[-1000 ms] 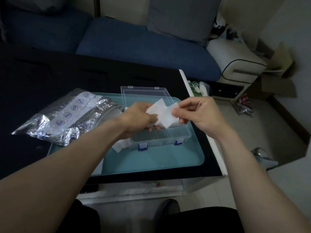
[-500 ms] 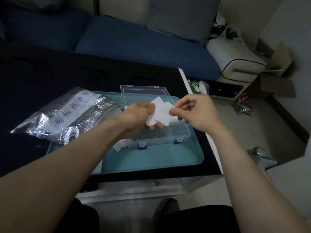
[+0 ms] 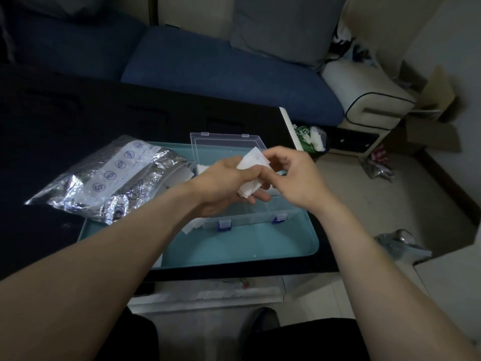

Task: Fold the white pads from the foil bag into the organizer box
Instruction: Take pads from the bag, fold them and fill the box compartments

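Note:
My left hand [image 3: 223, 181] and my right hand [image 3: 294, 175] meet above the clear organizer box [image 3: 250, 217] and both hold one white pad [image 3: 253, 160], which is bent between them. The left fingers curl under the pad, and the right thumb and fingers pinch its upper edge. The box has blue latches and its lid [image 3: 226, 144] lies open toward the back. The crinkled foil bag [image 3: 109, 178] lies to the left, half on the teal tray [image 3: 234, 251]. More white pads [image 3: 192, 225] poke out beside the box under my left wrist.
The tray sits on a dark table [image 3: 78, 126] near its front right corner. A blue sofa [image 3: 221, 69] runs behind the table. On the floor to the right stand a small bin [image 3: 312, 139], a cream case [image 3: 364, 97] and a cardboard box [image 3: 432, 100].
My hands have drawn closer together and the pad, held flat and spread a second ago, is now bent over between them. My right fingers have moved over my left hand.

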A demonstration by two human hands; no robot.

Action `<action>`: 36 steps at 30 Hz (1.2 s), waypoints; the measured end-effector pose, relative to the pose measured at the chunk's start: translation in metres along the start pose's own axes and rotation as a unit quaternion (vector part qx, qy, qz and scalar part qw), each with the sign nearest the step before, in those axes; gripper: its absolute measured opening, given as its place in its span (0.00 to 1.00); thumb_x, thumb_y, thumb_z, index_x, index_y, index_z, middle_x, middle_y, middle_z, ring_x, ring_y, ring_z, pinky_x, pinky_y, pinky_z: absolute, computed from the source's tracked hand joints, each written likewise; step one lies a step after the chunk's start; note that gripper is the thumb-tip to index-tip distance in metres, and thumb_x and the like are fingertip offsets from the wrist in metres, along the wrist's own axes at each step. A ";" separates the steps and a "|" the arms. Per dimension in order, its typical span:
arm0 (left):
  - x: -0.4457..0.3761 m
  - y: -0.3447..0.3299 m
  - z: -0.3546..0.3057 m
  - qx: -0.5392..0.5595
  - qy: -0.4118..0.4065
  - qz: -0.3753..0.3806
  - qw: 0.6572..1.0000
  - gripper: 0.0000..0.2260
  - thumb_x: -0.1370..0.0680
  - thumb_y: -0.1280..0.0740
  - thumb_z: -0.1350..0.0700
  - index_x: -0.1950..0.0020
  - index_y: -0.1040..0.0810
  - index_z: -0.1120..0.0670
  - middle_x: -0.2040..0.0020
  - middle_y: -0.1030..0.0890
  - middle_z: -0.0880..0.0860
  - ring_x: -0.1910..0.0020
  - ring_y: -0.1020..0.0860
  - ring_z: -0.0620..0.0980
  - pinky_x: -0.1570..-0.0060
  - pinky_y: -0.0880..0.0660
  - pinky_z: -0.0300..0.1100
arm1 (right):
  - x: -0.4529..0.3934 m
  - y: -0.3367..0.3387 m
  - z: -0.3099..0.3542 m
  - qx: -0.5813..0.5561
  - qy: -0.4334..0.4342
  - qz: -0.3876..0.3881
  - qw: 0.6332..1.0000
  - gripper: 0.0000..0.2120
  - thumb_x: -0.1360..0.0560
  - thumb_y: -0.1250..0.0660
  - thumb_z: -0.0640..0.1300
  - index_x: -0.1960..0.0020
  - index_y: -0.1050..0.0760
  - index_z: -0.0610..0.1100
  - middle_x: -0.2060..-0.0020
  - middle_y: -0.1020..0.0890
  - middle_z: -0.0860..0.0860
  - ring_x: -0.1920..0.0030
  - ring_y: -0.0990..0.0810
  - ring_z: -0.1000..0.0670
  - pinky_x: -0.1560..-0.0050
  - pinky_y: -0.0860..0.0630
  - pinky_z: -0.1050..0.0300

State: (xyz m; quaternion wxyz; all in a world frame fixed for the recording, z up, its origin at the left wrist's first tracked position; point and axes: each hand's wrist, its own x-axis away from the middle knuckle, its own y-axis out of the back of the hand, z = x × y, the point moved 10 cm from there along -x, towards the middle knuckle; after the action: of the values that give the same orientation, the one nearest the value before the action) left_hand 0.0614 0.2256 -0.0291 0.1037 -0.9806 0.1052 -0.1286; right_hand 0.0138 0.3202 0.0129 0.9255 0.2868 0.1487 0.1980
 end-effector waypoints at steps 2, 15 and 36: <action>0.004 -0.004 -0.001 0.047 0.021 0.044 0.998 0.15 0.20 0.36 0.58 0.34 0.26 0.60 0.50 0.18 0.59 0.53 0.17 0.54 0.62 0.22 0.38 | 0.001 0.000 0.006 -0.035 0.027 0.013 0.999 0.04 0.23 0.28 0.39 0.49 0.18 0.45 0.58 0.15 0.49 0.61 0.17 0.54 0.54 0.21 0.58; 0.005 -0.034 0.017 0.124 0.099 0.135 0.978 0.08 0.24 0.35 0.62 0.46 0.23 0.60 0.58 0.22 0.58 0.63 0.23 0.52 0.67 0.27 0.40 | 0.020 -0.024 0.013 -0.120 -0.023 0.198 0.972 0.40 0.33 0.25 0.37 0.26 0.36 0.52 0.27 0.31 0.50 0.27 0.30 0.53 0.37 0.24 0.55; -0.002 -0.020 0.012 0.188 0.068 0.046 0.979 0.06 0.22 0.36 0.61 0.47 0.23 0.56 0.55 0.20 0.55 0.59 0.20 0.48 0.62 0.20 0.41 | 0.013 -0.021 0.037 0.160 0.052 0.070 0.983 0.28 0.40 0.16 0.52 0.44 0.22 0.50 0.57 0.23 0.63 0.57 0.25 0.73 0.60 0.32 0.79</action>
State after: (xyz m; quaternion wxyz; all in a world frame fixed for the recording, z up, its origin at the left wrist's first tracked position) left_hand 0.0665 0.2468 -0.0364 0.2841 -0.9269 0.1308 -0.2076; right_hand 0.0457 0.2925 0.0273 0.8424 0.4305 0.2055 0.2505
